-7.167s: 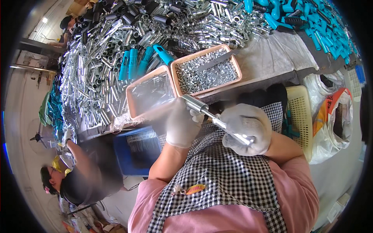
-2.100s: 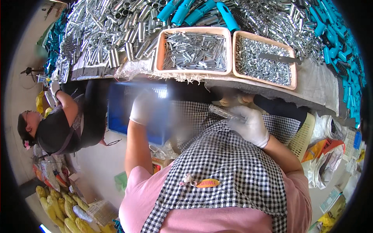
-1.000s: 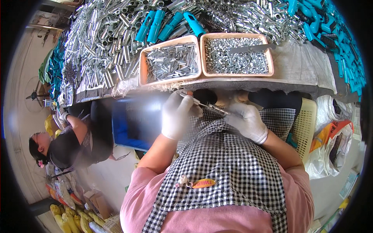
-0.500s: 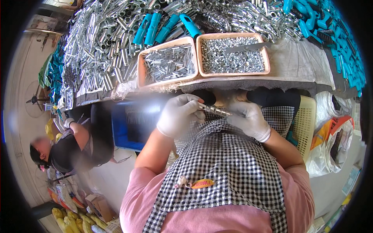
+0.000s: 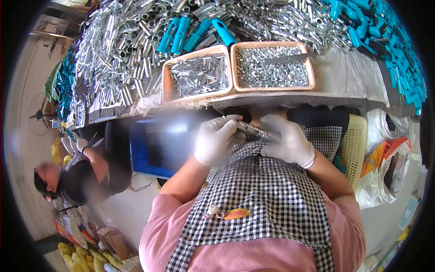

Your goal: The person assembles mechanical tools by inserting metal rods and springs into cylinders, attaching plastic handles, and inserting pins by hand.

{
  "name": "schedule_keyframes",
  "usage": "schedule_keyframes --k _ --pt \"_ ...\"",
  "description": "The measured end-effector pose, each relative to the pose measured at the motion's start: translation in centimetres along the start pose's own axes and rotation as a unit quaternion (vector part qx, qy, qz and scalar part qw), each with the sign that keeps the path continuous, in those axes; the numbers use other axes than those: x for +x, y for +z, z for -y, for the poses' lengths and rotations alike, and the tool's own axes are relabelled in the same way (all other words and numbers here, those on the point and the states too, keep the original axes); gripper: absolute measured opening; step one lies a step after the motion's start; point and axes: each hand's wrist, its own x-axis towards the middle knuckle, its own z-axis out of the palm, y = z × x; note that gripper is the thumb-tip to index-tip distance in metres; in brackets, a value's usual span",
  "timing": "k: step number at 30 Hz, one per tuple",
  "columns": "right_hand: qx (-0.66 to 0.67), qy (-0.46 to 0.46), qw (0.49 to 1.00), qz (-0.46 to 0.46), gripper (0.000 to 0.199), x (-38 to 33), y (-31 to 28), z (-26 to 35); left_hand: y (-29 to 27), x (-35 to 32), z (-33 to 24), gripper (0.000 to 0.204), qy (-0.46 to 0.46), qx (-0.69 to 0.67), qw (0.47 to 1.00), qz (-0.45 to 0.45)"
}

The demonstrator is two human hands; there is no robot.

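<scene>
Both my hands wear white gloves and meet over my lap, below the table edge. My right hand (image 5: pixel 287 140) grips a short silver metal tube (image 5: pixel 255 131) that points up and left. My left hand (image 5: pixel 214 137) pinches the tube's upper left end with its fingertips. Just above my hands, on the table's near edge, stand two orange trays: the left tray (image 5: pixel 166 81) holds small metal tubes, the right tray (image 5: pixel 311 68) holds small silver parts.
Behind the trays the table is heaped with silver tubes (image 5: pixel 118 59) and teal handles (image 5: pixel 190 34). A blue crate (image 5: pixel 154 147) sits by my left knee, a yellow basket (image 5: pixel 351 145) and plastic bags (image 5: pixel 389 163) on my right. Another person (image 5: pixel 79 170) crouches at the left.
My left hand reached out to the left, then came back to the tube that my right hand kept holding. Both hands have drawn closer together over my lap.
</scene>
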Motion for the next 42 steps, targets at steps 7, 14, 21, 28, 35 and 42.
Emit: schedule_keyframes --k 7,14,21,28,35,42 --pt "-0.113 -0.135 0.983 -0.049 0.037 -0.8 0.4 -1.0 0.6 -0.2 -0.7 0.034 0.01 0.071 0.997 0.031" --pt "0.0 -0.041 0.994 -0.101 0.033 -1.2 -0.3 -2.1 -0.5 2.8 -4.6 0.06 0.217 0.293 0.92 0.142" --pt "0.292 0.06 0.945 -0.132 0.022 -1.3 -2.2 -0.1 2.0 18.8 -16.3 0.083 0.187 0.547 0.788 -0.21" --pt "0.141 0.08 0.977 -0.14 0.021 -3.0 -3.9 -0.3 2.7 22.8 -16.1 0.06 0.236 0.611 0.74 -0.153" --pt "0.114 0.05 0.977 -0.17 0.02 -2.5 -4.2 -1.1 0.6 12.1 -16.1 0.036 0.355 0.147 0.923 -0.016" --pt "0.072 0.088 0.99 -0.086 0.022 -1.4 -3.2 0.2 0.5 2.6 -8.4 0.027 0.119 0.027 0.991 0.062"
